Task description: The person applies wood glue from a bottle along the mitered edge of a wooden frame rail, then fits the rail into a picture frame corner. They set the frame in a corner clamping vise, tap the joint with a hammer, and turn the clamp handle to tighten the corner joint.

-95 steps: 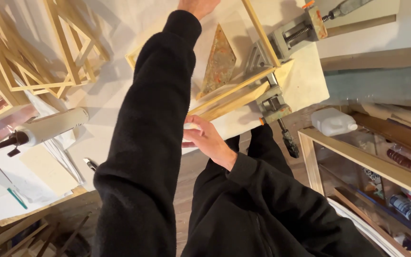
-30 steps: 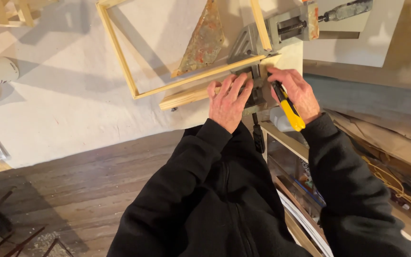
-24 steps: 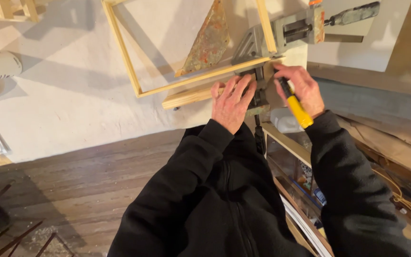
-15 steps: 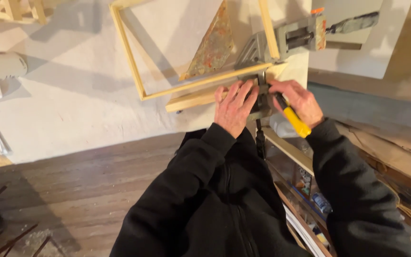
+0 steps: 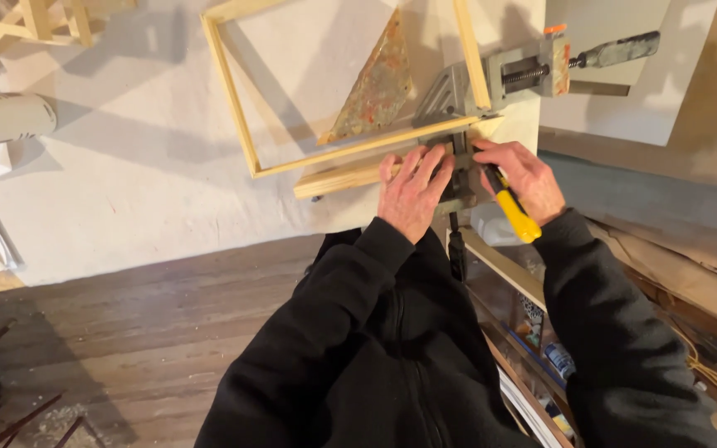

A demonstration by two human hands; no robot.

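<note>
Hands are both down at the corner clamp (image 5: 491, 87) now, vs ~3 s ago when the left arm was stretched way out over the table and the right hand hung near the table's near edge w/ nothing in it. Since about a sec ago not much has shifted, just the view drifting a bit, so I'd guess it's settled into working that one joint.

Left hand (image 5: 412, 191) lies flat, fingers (image 5: 425, 162) spread apart and pressing on the near rail of the wooden frame (image 5: 234, 108) and the loose wood strip (image 5: 338, 178) just under it. Right hand (image 5: 524, 178) is closed around a yellow-handled tool (image 5: 518, 217), tip hidden between the hands, so can't tell what kind of tool tbh.

Frame sits on the pale table (image 5: 126, 182), its right near corner held in the grey clamp, w/ a rusty triangular plate (image 5: 375, 83) lying inside it. More frames (image 5: 35, 21) stacked far left. Shelf (image 5: 504, 265) w/ odds and ends below the table on the right.
</note>
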